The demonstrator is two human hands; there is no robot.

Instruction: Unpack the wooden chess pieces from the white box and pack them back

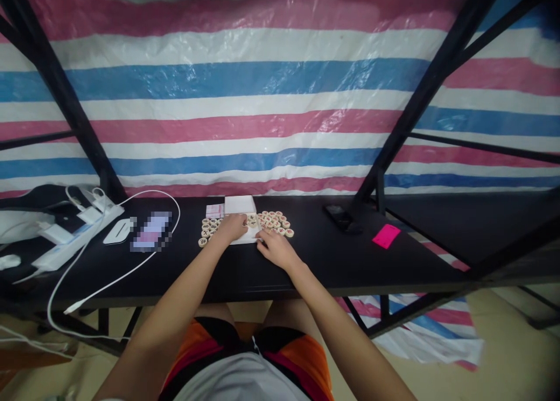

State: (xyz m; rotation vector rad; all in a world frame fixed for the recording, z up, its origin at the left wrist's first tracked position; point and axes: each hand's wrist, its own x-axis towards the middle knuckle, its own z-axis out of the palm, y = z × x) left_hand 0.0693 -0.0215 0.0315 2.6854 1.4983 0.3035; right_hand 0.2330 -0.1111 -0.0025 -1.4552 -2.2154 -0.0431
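A shallow white box (pixel 245 238) sits on the black desk in front of me, with a few round Chinese chess pieces (pixel 252 220) inside at its back. My left hand (pixel 234 227) reaches over the box's left part, fingers bent down and pressed together; what is in them is hidden. Along the box's right edge, my right hand (pixel 276 247) grips the rim with its fingers. Several dark-marked pieces (pixel 205 233) stand in rows left of the box. Several red-marked pieces (pixel 280 223) are clustered on the right, just beyond my right fingers.
Behind the box lie a white lid-like box (pixel 240 204) and a small pink-and-white packet (pixel 214 211). A blurred phone (pixel 152 232), white cable (pixel 178 211) and power strip (pixel 79 241) are left. A black phone (pixel 340 217) and pink note (pixel 386 236) are right. Black frame posts (pixel 394 127) flank the desk.
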